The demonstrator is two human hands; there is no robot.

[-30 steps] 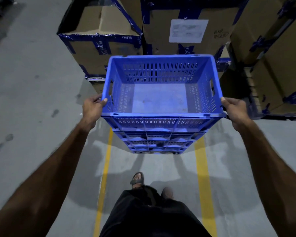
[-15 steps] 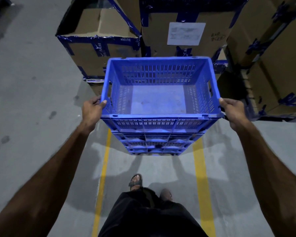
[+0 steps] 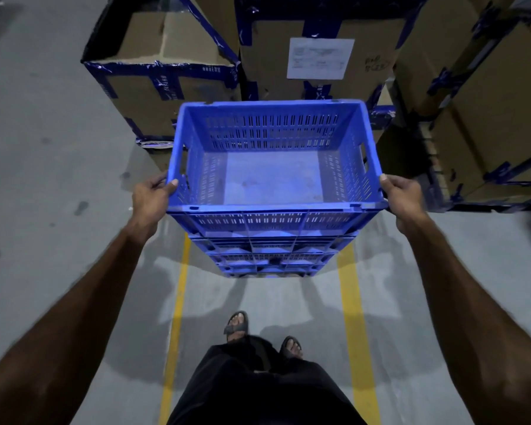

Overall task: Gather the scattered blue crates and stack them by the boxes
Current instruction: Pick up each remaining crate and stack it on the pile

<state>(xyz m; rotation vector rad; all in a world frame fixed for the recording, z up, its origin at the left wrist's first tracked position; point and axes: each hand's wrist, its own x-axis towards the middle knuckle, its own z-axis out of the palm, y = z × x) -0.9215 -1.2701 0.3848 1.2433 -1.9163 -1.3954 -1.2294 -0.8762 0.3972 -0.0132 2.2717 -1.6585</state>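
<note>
An empty blue crate (image 3: 273, 176) with slotted walls tops a stack of blue crates (image 3: 272, 259) standing on the concrete floor. My left hand (image 3: 149, 200) grips the top crate's left rim near its front corner. My right hand (image 3: 403, 199) grips the right rim at the matching corner. Cardboard boxes (image 3: 319, 56) bound with blue tape stand right behind the stack. The lower crates show only their front edges.
An open-topped taped box (image 3: 163, 72) stands at the back left, and more taped boxes (image 3: 491, 111) fill the right. Two yellow floor lines (image 3: 175, 332) run toward me either side of the stack. My sandalled feet (image 3: 236, 323) stand just in front of it.
The crate and my hands hold almost the same place. The view has shifted slightly, with the boxes sitting a little lower in frame.
</note>
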